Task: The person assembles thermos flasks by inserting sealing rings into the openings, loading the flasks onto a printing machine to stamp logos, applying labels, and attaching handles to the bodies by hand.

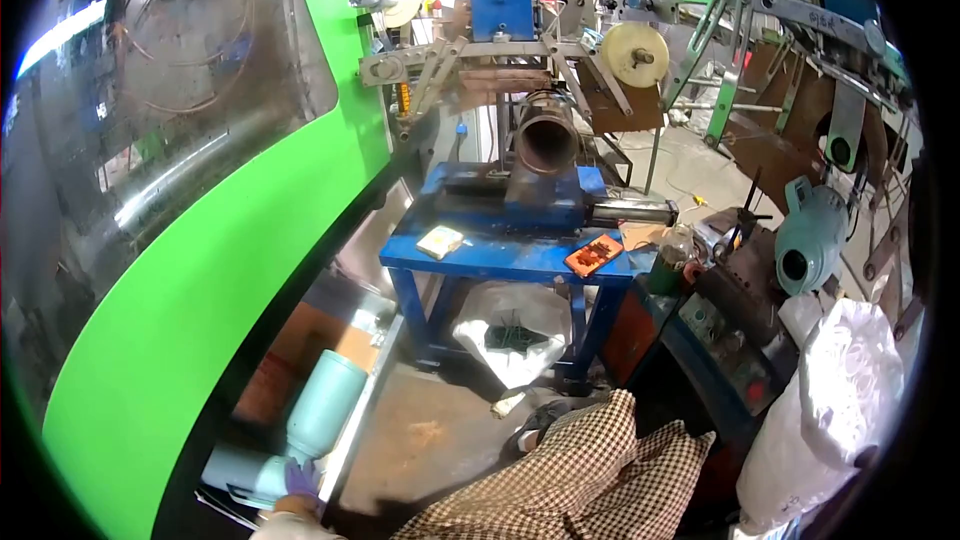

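At the lower left, my left hand (301, 483), in a purple glove, reaches down beside two pale teal plastic containers. Its fingers look stretched out against the edge of the nearer container (255, 478), which lies on its side with a dark loop-like part on it. Just above my fingertips is the second teal container (328, 395), a rounded cylinder with a narrower lower end. Both lie in a tray-like bay (362, 420) under the green machine housing. My right hand is out of view.
A green machine panel (225, 270) curves along the left. Ahead, a blue metal stand (500, 258) carries a pipe-like nozzle (547, 140) and an orange-red phone-like object (594, 255). A white bag (512, 335) hangs below. On the right are another teal container (810, 235) and a white sack (830, 410).
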`<state>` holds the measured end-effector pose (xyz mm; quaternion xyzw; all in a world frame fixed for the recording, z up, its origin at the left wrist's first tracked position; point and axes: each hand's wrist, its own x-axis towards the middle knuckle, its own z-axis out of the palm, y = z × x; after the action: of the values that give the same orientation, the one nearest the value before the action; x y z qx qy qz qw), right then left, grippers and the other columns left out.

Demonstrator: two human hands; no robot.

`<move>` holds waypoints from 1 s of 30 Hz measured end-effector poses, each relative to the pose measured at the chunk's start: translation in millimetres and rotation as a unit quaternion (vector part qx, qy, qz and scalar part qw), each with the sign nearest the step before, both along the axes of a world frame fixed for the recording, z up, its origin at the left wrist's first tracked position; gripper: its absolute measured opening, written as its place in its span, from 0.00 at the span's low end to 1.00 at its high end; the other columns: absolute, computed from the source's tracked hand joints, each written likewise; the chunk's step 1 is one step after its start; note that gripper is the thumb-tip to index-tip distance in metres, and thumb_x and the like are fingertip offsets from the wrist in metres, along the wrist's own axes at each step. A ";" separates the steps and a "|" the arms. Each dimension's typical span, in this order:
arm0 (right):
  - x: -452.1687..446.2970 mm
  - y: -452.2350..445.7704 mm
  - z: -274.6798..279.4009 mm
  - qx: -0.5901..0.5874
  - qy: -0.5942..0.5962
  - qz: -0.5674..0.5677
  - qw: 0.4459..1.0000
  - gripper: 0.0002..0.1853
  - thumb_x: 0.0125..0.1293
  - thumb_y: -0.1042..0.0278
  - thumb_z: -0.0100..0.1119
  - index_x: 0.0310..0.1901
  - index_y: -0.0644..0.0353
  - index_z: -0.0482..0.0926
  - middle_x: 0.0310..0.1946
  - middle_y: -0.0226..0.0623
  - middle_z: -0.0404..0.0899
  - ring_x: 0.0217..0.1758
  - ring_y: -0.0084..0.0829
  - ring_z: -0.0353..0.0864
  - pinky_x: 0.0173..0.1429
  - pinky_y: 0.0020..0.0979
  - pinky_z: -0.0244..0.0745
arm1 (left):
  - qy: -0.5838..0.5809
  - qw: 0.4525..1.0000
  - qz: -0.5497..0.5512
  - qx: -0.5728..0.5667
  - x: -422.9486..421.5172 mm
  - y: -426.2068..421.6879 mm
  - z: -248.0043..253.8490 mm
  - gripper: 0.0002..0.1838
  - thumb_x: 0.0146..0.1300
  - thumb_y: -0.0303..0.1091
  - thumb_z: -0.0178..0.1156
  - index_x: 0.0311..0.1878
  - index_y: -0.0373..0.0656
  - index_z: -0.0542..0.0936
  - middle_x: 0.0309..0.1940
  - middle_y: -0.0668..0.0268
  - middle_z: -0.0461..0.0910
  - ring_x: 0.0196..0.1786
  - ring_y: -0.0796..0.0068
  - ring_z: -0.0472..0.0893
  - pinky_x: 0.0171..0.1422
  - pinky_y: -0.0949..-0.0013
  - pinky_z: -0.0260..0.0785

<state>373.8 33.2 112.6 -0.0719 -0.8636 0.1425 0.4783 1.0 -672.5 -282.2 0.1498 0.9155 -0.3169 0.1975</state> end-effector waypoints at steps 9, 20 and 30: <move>-85.0 -38.4 -38.8 -0.082 -0.049 0.116 0.989 0.09 0.55 0.62 0.63 0.31 0.59 0.84 0.28 0.37 0.82 0.31 0.38 0.81 0.40 0.37 0.75 | 0.049 0.997 0.060 -0.019 -90.8 -5.7 3.8 0.31 0.66 0.48 0.63 0.71 0.52 0.75 0.70 0.61 0.72 0.75 0.53 0.67 0.78 0.48 0.54; -199.3 -132.5 -71.3 -0.218 -0.173 0.341 0.898 0.15 0.66 0.69 0.67 0.53 0.64 0.86 0.42 0.41 0.89 0.38 0.33 0.88 0.43 0.32 0.82 | -0.177 0.782 -0.353 0.483 -65.3 223.8 372.2 0.27 0.41 0.36 0.75 0.50 0.49 0.84 0.44 0.63 0.85 0.49 0.54 0.81 0.60 0.57 0.72; -206.5 -143.3 -97.1 -0.446 -0.371 0.268 0.769 0.26 0.74 0.58 0.62 0.68 0.63 0.73 0.45 0.40 0.86 0.45 0.31 0.87 0.50 0.31 0.85 | -0.382 0.495 -0.413 0.662 -19.1 416.4 344.1 0.32 0.55 0.44 0.72 0.65 0.50 0.81 0.65 0.59 0.80 0.70 0.56 0.76 0.77 0.47 0.63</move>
<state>167.4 -110.0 15.5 -0.0899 -0.7974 0.5962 -0.0233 -18.1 -256.0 61.8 0.7043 0.5252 0.4251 0.2174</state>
